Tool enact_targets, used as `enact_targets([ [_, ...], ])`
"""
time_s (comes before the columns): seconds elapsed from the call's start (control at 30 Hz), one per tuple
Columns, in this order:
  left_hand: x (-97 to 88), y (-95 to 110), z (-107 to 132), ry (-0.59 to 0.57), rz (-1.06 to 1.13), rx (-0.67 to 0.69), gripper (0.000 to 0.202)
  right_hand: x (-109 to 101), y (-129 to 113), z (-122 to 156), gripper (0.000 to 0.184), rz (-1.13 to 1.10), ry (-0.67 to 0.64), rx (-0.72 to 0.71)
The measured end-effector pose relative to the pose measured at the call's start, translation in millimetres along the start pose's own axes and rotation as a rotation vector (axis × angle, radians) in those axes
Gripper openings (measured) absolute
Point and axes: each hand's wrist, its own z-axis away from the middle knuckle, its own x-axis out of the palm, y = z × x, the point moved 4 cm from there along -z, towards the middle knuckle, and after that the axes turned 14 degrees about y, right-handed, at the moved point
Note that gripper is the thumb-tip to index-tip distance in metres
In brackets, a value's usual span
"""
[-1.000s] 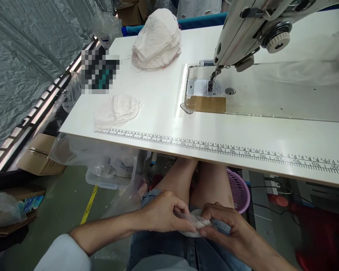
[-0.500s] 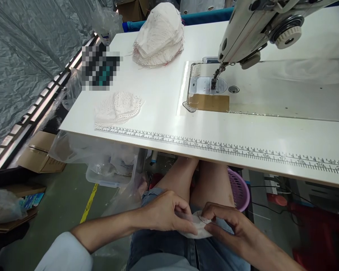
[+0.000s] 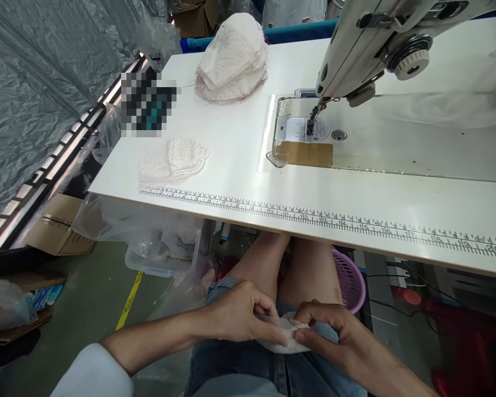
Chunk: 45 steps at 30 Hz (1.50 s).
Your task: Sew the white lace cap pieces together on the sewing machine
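Over my lap, a small piece of white fabric [image 3: 287, 343] is pinched between my two hands. My left hand [image 3: 246, 314] grips its left side with thumb and fingers. On its right side, my right hand [image 3: 328, 331] closes thumb and forefinger on the edge, where a thin dark thread line shows. The fingers partly cover the fabric, so its full shape is hidden. On the table above lies a white lace eyelet piece [image 3: 174, 160]. Farther back rests a stack of white cup-shaped fabric pieces [image 3: 233, 58] with reddish frayed edges.
A sewing machine [image 3: 355, 49] stands at the right on the white table [image 3: 231, 182], whose front edge carries a printed ruler [image 3: 306, 215]. Under it are a purple basket [image 3: 351, 281] and a clear plastic bin [image 3: 161, 264]. A cardboard box [image 3: 62, 226] sits at left.
The view has tilted slightly, so the table sits a little lower. My right thumb and forefinger have shifted slightly left along the fabric; both hands keep hold of it.
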Motion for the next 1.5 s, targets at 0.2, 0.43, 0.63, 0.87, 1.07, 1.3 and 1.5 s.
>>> enact_targets([
  [0.2,-2.6,-2.1,0.9,-0.043,0.033,-0.002,0.031,1.1,2.0,-0.3,0.029,-0.019,-0.038,0.011],
  [0.43,-5.0,3.7,2.4,-0.048,0.016,0.0,0.035,2.2,-2.2,1.2,0.032,0.027,-0.019,0.006],
  [0.63,-7.4,3.6,3.7,-0.049,-0.006,0.01,0.04,1.0,-5.6,2.6,0.036,0.057,0.035,-0.012],
  [0.87,-2.4,13.0,1.4,-0.04,-0.118,0.032,0.044,3.0,-15.3,0.4,0.034,0.109,0.019,-0.059],
  [1.07,4.2,11.1,-3.9,0.023,-0.08,-0.009,0.039,0.4,-10.4,3.2,0.033,0.216,0.071,-0.049],
  [1.3,6.4,0.6,-5.9,-0.054,0.05,-0.101,0.046,-4.6,1.4,6.0,0.022,0.225,0.058,-0.071],
  [1.5,6.2,5.3,-5.4,-0.038,0.034,-0.054,0.04,-7.6,0.5,7.0,0.025,0.225,0.103,-0.094],
])
